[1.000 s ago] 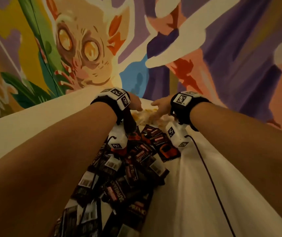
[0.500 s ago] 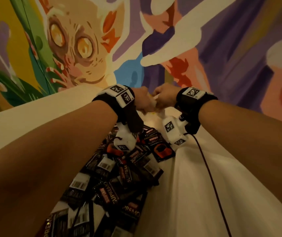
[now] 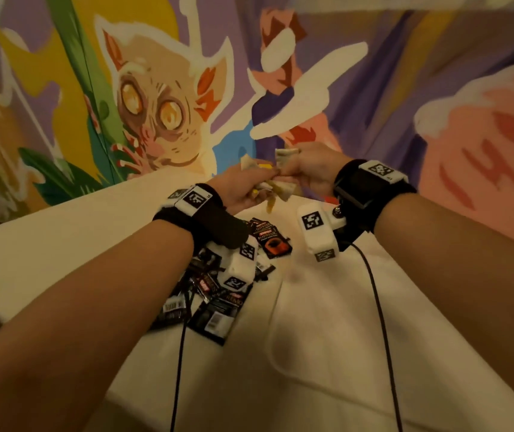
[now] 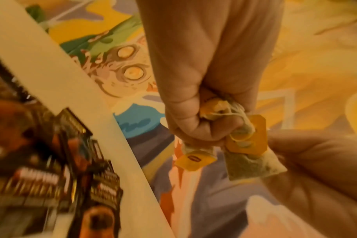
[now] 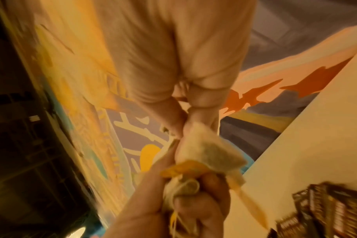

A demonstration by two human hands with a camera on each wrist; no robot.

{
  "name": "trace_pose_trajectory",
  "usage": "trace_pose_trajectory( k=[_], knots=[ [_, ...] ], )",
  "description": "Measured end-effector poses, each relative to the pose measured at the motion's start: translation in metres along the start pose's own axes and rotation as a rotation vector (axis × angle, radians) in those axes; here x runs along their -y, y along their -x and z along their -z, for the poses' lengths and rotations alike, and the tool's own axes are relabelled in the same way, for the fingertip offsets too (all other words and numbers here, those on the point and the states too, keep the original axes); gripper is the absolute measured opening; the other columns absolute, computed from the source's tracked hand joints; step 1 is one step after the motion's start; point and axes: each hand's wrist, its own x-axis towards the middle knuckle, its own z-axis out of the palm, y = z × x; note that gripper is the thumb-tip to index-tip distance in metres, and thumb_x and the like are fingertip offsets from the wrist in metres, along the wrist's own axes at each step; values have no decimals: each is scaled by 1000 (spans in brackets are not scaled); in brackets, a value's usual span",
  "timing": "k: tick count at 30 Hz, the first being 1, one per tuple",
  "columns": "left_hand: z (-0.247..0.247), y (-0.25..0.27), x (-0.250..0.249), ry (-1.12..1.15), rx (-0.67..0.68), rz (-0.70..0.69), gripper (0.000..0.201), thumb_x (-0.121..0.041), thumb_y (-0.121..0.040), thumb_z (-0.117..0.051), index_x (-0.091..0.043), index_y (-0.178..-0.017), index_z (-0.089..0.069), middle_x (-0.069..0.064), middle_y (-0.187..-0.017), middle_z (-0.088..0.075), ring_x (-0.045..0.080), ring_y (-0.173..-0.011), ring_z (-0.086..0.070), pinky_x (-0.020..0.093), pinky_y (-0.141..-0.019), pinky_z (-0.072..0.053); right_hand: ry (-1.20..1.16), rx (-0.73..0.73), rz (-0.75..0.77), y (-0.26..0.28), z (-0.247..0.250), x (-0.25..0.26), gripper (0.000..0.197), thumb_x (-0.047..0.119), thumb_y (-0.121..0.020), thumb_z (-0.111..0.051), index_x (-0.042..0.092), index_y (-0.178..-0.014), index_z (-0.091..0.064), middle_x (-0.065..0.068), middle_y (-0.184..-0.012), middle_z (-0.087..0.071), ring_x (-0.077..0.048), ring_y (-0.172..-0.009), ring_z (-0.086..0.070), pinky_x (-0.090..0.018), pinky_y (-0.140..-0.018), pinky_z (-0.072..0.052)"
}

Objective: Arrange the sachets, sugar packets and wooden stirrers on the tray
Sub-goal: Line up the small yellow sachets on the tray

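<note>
My left hand (image 4: 194, 90) is closed into a fist around a tangled bunch of tea bags (image 4: 253, 162), strings and yellow paper tags (image 4: 196, 159) squeezed between the curled fingers and the palm. Just beside it, knuckles nearly touching, my right hand (image 3: 308, 169) pinches another tea bag (image 3: 285, 155) between thumb and fingers, its top edge poking above the fist; in the right wrist view that bag (image 5: 212, 154) bulges out where the two hands meet. Both grips are tight and narrow, with nothing spare between the fingers.

I judge these sachets to be very light, soft and crushable: thin paper that could tear, and loose strings that snag on each other. I would rather hold each by the body of the bag or by its tag than drag on a string, and I would ease the squeeze to keep them from crumpling.

Below and nearer to me than the hands, a heap of black coffee sachets (image 3: 218, 294) lies on the white cloth (image 3: 327, 353); they look stiffer and slicker. I cannot make out a tray, sugar packets or stirrers. Beyond the hands stands the painted mural wall (image 3: 156, 104).
</note>
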Motion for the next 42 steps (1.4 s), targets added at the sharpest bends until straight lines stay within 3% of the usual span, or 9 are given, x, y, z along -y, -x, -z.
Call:
trace_pose_trajectory(
  k=[3,8,14,18,24,29,33,37,42],
  knots=[
    [-43,16,2,153,-50,-1,10,-15,-97,-49,-6,-100,-53,6,-72,-57,4,-42,-49,10,-39,-43,109,-118,20,28,6,-10,30,-22,-78,-48,7,-75,-57,-7,-73,-58,-16,-65,-59,-20,-52,-53],
    [-93,54,9,301,-13,56,11,-10,-96,-49,-9,-87,-56,7,-68,-63,6,-43,-52,9,-40,-42,22,-212,-21,94,33,-27,22,-14,-82,-58,8,-82,-58,-7,-78,-57,-16,-72,-58,-27,-70,-54],
    [-125,74,24,229,-65,94,2,-9,-91,-57,-11,-90,-57,9,-74,-66,7,-47,-57,12,-46,-45,-15,-401,-87,148,53,-54,26,-9,-83,-60,8,-102,-64,-5,-79,-57,-13,-68,-54,-22,-55,-46],
    [-133,67,26,177,-123,78,5,-9,-90,-58,-8,-87,-56,10,-68,-65,6,-45,-57,10,-43,-44,-194,-487,-58,147,61,-66,33,-14,-87,-51,-2,-117,-56,-5,-80,-51,-11,-67,-52,-17,-46,-51],
    [-124,7,19,37,-161,37,17,0,-88,-55,-12,-77,-52,7,-64,-53,4,-37,-49,12,-38,-39,-90,-576,-77,96,88,-84,37,-14,-85,-40,15,-105,-51,-4,-86,-54,-15,-53,-47,-21,-42,-37],
    [-107,-29,13,-75,-157,82,16,3,-85,-54,-9,-74,-51,6,-61,-44,5,-38,-43,13,-36,-36,-236,-528,-100,60,106,-80,21,-12,-88,-49,7,-86,-57,-11,-90,-54,-20,-67,-55,-21,-47,-53],
    [-100,-17,18,-85,-202,61,12,3,-84,-54,-8,-90,-56,8,-68,-47,9,-47,-43,12,-36,-35,-306,-399,-135,67,102,-81,37,-23,-82,-44,-6,-111,-59,-16,-103,-53,-26,-98,-56,-21,-67,-57],
    [-111,4,19,-10,-221,36,14,2,-87,-51,-11,-84,-55,7,-66,-47,6,-41,-40,12,-35,-34,-300,-418,-68,90,89,-83,28,-22,-80,-49,-10,-101,-62,-13,-83,-57,-22,-77,-61,-21,-61,-57],
    [-129,24,24,-36,-193,78,14,1,-88,-50,-11,-85,-58,8,-71,-51,5,-40,-41,11,-35,-33,-184,-379,-106,116,74,-87,10,-5,-85,-60,5,-84,-60,-8,-80,-64,-15,-65,-62,-21,-54,-56]
  ],
)
